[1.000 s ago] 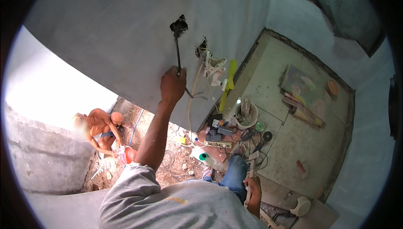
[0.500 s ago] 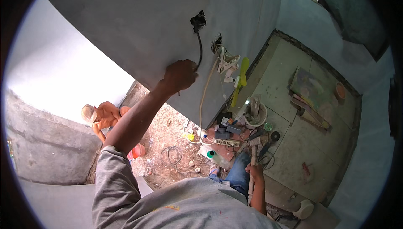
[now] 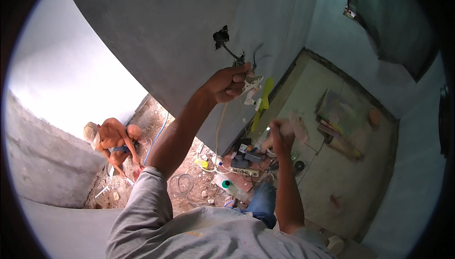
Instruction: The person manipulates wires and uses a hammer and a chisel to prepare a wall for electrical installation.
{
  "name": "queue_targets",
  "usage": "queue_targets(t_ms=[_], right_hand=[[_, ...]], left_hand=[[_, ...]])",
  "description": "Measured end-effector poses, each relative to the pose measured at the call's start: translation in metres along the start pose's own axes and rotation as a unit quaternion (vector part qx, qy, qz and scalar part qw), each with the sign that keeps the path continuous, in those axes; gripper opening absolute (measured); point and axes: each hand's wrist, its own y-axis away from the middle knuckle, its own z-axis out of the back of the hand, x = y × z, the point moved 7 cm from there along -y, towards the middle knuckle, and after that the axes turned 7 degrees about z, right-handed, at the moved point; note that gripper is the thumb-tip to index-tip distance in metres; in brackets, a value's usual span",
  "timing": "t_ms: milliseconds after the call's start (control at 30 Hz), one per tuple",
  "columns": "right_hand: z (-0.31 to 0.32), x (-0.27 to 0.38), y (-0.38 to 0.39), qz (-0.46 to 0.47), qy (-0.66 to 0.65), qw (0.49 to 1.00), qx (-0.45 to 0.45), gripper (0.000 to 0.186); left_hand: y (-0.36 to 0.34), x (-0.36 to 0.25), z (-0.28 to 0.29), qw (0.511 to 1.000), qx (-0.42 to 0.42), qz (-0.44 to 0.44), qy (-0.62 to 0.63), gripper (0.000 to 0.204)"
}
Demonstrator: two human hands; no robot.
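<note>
My left hand [image 3: 227, 82] is closed around the black cable [image 3: 230, 51] that comes out of the upper ragged hole [image 3: 221, 36] in the grey wall [image 3: 170, 26]. Just below it, a small fan with a white body [image 3: 252, 97] and yellow-green blades [image 3: 267, 90] hangs at the lower hole, partly hidden by that hand. My right hand [image 3: 283, 133], at middle right, is closed on a pale handled tool [image 3: 297, 127], blurred by motion.
A crouching person [image 3: 116, 138] works at lower left on rubble [image 3: 185, 202]. Below me are a power strip [image 3: 244, 171], dark tools [image 3: 239, 161], a green bottle [image 3: 226, 183] and coiled wire [image 3: 180, 190]. Boards [image 3: 341, 140] and a terracotta pot [image 3: 374, 115] lie on the tiles [image 3: 355, 183].
My left hand has moved right with the cable, bending it toward the lower hole. My right hand has risen sharply from beside my leg with the tool. A red shape has appeared at the top.
</note>
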Motion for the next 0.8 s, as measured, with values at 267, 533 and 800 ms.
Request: queue_targets(t_ms=[267, 533, 800], right_hand=[[-0.095, 0.088, -0.143, -0.070, -0.270, 0.955, 0.101, 0.035], [-0.114, 0.064, -0.187, 0.010, -0.190, 0.981, 0.030, 0.024], [-0.123, 0.077, -0.214, -0.067, -0.267, 0.955, 0.111, 0.029]], left_hand=[[-0.029, -0.003, 0.012, 0.984, -0.062, -0.106, 0.129, 0.027], [-0.044, -0.002, -0.003, 0.973, -0.163, -0.084, 0.139, 0.036], [-0.028, 0.020, 0.055, 0.911, -0.380, -0.095, 0.129, 0.041]])
